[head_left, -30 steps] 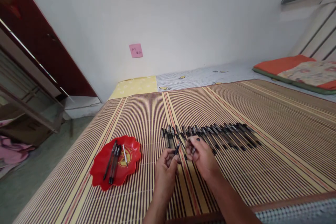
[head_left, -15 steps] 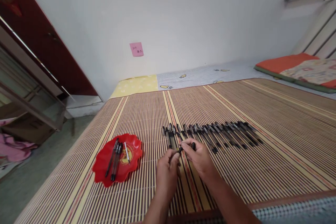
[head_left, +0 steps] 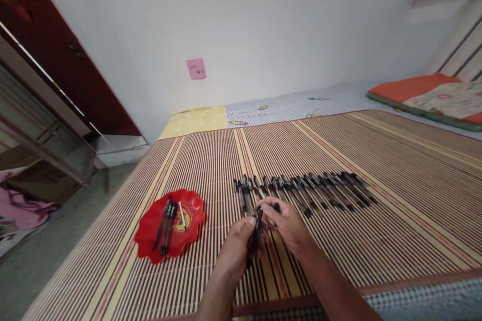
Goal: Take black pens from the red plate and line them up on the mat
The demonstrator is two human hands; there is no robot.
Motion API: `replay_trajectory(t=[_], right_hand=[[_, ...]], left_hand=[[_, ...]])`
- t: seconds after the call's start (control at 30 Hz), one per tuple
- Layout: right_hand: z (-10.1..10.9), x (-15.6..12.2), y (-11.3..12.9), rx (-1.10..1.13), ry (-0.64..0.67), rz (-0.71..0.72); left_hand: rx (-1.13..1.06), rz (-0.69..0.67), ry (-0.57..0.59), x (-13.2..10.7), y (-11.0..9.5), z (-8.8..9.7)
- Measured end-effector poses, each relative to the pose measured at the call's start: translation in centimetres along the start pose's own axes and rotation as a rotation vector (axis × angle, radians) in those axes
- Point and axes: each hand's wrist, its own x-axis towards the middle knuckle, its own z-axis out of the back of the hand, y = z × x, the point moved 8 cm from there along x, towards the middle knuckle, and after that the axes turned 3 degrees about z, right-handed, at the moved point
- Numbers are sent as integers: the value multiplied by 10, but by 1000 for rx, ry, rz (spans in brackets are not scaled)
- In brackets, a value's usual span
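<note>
Left hand (head_left: 238,238) curled round dark pen (head_left: 258,226); right hand (head_left: 285,220) clasping black piece (head_left: 277,207).

Two bare forearms come in from the bottom edge and converge, the left forearm (head_left: 216,293) slanting up to the right, the right forearm (head_left: 333,281) up to the left. The left hand (head_left: 237,243) is closed in a grip, thumb uppermost and pointing forward. The right hand (head_left: 286,223) sits slightly farther forward, its fingers (head_left: 268,202) bent inward, near the left thumb.
</note>
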Motion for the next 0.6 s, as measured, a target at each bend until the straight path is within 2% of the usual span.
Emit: replay_trajectory(t=[0.07,0.17,0.23,0.3,0.37,0.53,0.6], right_hand=[[0,0,0,-11,4,-1],[-1,1,-2,-25,-1,-3],[-3,1,-5,14,13,-19],[-6,0,-8,81,42,-41],[-9,0,-10,138,68,-64],[-8,1,-10,218,54,-87],[-8,1,-10,228,61,-83]], left_hand=[[-15,-14,-29,1,1,3],[73,-112,-101,3,-4,8],[66,-90,-52,3,-3,5],[-7,-4,37,2,2,-2],[-82,54,77,0,5,-6],[-31,-49,-9,0,-3,-1],[-39,-28,17,0,-1,-2]])
